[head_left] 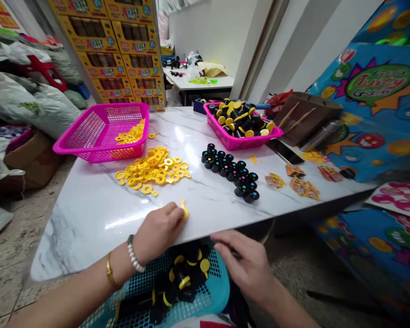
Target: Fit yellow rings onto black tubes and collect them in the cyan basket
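My left hand (162, 225) is closed, pinching a small yellow ring piece with a tab (185, 212) against the marble-look table near its front edge. Beyond that hand lies a loose pile of similar yellow ring pieces (153, 168). My right hand (242, 259) hovers at the table's edge beside the teal basket, thumb and forefinger apart, with nothing visible between them. The teal basket (222, 284) sits below the edge and holds black cylinders with yellow caps (182, 278). Black round pieces with coloured dots (230, 168) stand grouped on the table, right of the yellow pile.
A pink basket (99, 155) with yellow pieces stands back left. Another pink basket (239, 145), heaped with black-and-yellow pieces, is at the back. To the right lie a phone (284, 151), small printed packets (304, 187) and a brown box (305, 116). Yellow cartons (112, 50) are stacked behind.
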A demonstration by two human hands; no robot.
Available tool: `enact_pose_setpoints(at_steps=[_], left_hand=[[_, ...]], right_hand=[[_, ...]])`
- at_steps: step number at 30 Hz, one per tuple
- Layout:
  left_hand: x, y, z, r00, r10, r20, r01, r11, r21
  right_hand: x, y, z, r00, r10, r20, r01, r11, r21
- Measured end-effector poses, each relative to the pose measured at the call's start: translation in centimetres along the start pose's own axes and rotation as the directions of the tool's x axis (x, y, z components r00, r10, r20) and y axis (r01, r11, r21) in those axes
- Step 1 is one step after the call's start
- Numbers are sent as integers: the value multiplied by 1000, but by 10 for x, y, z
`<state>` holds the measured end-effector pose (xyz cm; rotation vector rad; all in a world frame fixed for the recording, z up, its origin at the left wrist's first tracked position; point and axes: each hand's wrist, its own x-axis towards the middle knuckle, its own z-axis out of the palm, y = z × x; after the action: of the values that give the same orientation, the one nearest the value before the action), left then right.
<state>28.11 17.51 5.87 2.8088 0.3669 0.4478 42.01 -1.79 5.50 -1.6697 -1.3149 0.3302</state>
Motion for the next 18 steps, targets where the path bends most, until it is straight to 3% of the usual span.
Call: enact_pose_setpoints(at_steps=[2,4,7,9,11,13,18], left_hand=[[6,24,2,987,161,13,-159,983,-89],[17,43,4,946,323,-9,-322,939,-117],[41,57,8,895,443,-54,-444,868,-221],[61,58,15,938,330,-103,-345,879,-328],[83,57,26,983,118,-139,-163,911,-380],[106,56,41,990,-34,-139,-21,928,-372],[145,59,77,990,-112,-86,76,936,-343]], right_hand=[[6,6,-4,974,224,-32,-216,963,163],[13,14,-6,910,410,66,-402,831,384],[20,24,-11,854,479,203,-502,659,560],[20,29,-19,846,511,154,-492,636,595],[16,33,-28,824,561,77,-476,614,630],[10,36,-36,791,610,36,-475,576,666],[-1,40,-41,749,662,33,-499,530,685]])
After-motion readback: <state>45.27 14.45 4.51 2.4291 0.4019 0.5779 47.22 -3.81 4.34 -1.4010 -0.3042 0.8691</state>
